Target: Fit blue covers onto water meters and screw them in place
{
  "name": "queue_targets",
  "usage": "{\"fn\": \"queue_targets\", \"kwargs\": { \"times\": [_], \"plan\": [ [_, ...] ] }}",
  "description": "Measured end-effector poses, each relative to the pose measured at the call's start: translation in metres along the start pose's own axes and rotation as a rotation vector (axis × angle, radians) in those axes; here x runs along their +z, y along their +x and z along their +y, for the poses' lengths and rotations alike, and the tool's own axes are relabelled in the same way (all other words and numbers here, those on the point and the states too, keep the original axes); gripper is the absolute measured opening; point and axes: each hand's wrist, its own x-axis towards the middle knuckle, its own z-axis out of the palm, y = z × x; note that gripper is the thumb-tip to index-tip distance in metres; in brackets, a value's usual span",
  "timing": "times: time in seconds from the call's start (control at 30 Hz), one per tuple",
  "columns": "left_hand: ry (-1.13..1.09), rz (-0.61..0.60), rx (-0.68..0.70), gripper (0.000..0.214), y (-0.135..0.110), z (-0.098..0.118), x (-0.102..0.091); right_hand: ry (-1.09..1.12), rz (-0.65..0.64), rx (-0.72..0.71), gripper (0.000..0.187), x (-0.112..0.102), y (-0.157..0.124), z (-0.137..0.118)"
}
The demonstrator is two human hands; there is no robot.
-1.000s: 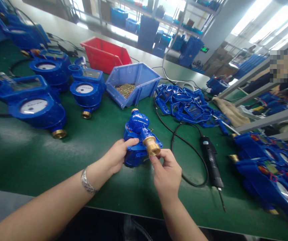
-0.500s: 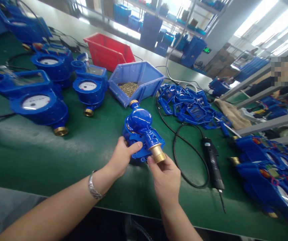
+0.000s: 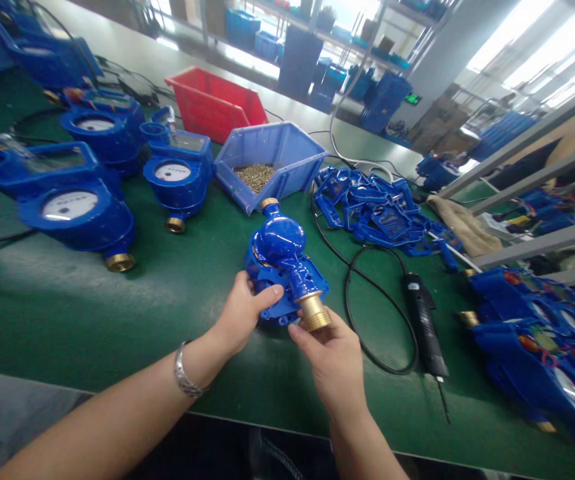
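A blue water meter (image 3: 281,241) with brass threaded ends is turned over, its underside facing up, over the green bench top. My left hand (image 3: 242,310) grips its left side, thumb lying on the blue housing. Around the near end, by the brass thread, my right hand (image 3: 332,357) has its fingers closed; the far fingers are hidden behind the fitting. The dial is out of sight on the underside. Beyond the meter stands a light blue bin (image 3: 272,167) of small brass-coloured screws (image 3: 255,177). To the right lies a black electric screwdriver (image 3: 423,327) with its cable.
Several upright meters (image 3: 175,177) stand at the left. A red bin (image 3: 217,107) is behind them. Blue plastic frames (image 3: 382,207) lie heaped right of the screw bin. More meters with wiring (image 3: 542,360) crowd the right edge beside grey metal bars (image 3: 542,247). A co-worker's arm shows behind the bars.
The meter's near brass end has tipped slightly down and toward me. My right thumb has shifted a little left and lower along it. My left hand keeps its hold.
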Motion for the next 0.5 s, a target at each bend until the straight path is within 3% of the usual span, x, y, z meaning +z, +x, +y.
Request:
{"fn": "queue_targets", "kwargs": {
  "times": [0.1,0.17,0.3,0.4,0.5],
  "plan": [
    [0.015,-0.008,-0.029,0.064,-0.001,0.003,-0.002,-0.226,0.071,-0.047,0.022,-0.028,0.007,0.006],
    [0.032,-0.02,-0.059,0.067,-0.002,0.006,-0.003,-0.505,0.25,-0.04,0.03,-0.058,0.02,0.009],
    [0.067,-0.119,-0.194,0.067,-0.004,0.011,-0.005,-0.876,0.548,0.121,0.042,-0.13,0.054,0.011],
    [0.1,-0.223,-0.329,0.063,-0.004,0.011,-0.006,-1.041,0.616,0.313,0.052,-0.169,0.071,0.017],
    [0.142,-0.283,-0.438,0.061,-0.003,0.01,-0.008,-1.066,0.583,0.472,0.059,-0.185,0.08,0.029]
  ]
}}
